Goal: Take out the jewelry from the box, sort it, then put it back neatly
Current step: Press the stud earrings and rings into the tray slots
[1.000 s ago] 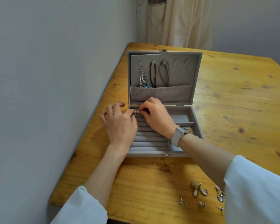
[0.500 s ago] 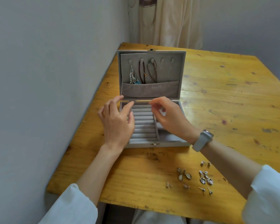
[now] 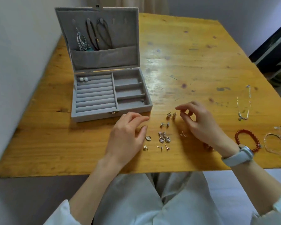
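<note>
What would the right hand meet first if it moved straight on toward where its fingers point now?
Probably the pair of small silver stud earrings just left of the right hand fingertips; height above the yellow wooden table is unclear.

Soft, even daylight filled the scene. A pale glare patch lay on the worktop [image 3: 154, 65] toward its far edge, and both hands threw faint, blurred shadows on the wood. Wide-angle distortion bowed the worktop's edges, and detail smeared toward the corners; small items looked slightly soft.
</note>
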Available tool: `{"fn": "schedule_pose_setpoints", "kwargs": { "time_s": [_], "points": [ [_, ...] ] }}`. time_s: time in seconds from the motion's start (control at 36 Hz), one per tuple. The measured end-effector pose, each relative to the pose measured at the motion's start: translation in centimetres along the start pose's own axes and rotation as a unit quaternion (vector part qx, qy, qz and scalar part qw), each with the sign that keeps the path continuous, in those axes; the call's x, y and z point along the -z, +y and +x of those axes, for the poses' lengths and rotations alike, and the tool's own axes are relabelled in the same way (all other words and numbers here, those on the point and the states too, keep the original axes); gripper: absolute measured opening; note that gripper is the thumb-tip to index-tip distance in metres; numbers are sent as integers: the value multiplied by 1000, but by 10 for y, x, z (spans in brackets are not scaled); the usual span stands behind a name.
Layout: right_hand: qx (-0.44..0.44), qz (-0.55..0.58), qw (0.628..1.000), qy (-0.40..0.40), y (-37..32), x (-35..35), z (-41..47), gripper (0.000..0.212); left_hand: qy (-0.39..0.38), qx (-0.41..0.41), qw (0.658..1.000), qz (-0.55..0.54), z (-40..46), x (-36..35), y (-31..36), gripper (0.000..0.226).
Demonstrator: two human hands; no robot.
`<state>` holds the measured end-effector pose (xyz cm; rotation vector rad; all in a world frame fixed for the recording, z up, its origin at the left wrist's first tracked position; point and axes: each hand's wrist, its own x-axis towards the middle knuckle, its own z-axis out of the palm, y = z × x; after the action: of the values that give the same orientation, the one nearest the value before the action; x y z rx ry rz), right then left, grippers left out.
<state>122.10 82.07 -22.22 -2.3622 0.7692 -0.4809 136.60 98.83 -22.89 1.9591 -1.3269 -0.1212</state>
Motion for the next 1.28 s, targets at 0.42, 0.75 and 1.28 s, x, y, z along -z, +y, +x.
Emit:
{"fn": "schedule_pose_setpoints", "kwargs": {
  "time_s": [0.42, 0.75, 1.28],
  "points": [
    [-27, -25, 999, 24, 5, -13, 4, 15, -134, 19, 990, 39, 50, -25, 33, 34],
    [-38, 7, 996, 79, 5, 8, 11, 19, -151, 6, 986, 73, 71, -35, 37, 26],
    [55, 102, 993, 33, -66, -52, 91, 18, 121, 131, 971, 162, 105, 69, -75, 23]
  ]
}}
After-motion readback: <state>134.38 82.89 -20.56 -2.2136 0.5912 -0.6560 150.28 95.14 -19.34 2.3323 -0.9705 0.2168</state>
